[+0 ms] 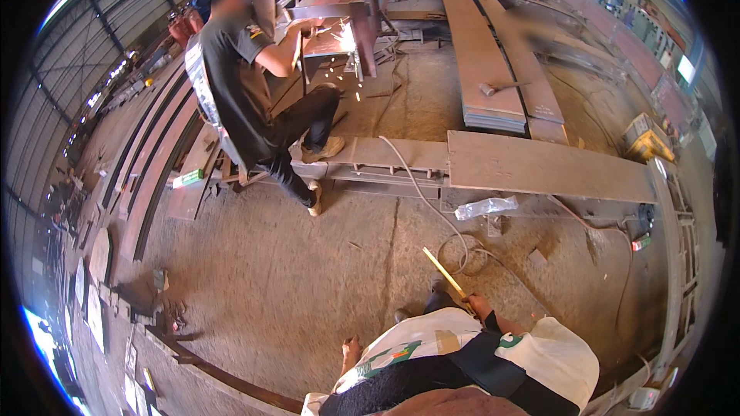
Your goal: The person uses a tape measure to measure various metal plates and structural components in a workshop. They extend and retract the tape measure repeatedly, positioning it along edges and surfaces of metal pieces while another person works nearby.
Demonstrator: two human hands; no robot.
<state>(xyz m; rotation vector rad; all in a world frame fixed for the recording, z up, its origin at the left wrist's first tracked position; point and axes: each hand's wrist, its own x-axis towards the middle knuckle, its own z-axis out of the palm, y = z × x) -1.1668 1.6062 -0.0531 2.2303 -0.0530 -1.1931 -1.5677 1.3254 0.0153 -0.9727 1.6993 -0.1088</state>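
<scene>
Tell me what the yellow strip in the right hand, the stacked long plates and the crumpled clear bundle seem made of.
Yellow strip: perhaps painted metal, being thin and straight; plastic is possible.
Stacked plates: likely steel, matt reddish-brown from rust or primer, with greyish edges showing.
Crumpled bundle: probably glossy clear plastic film, given its wrinkles and highlights.

Yellow strip, near end hidden by right hand, left hand too small to read, co-worker's head blurred
</scene>
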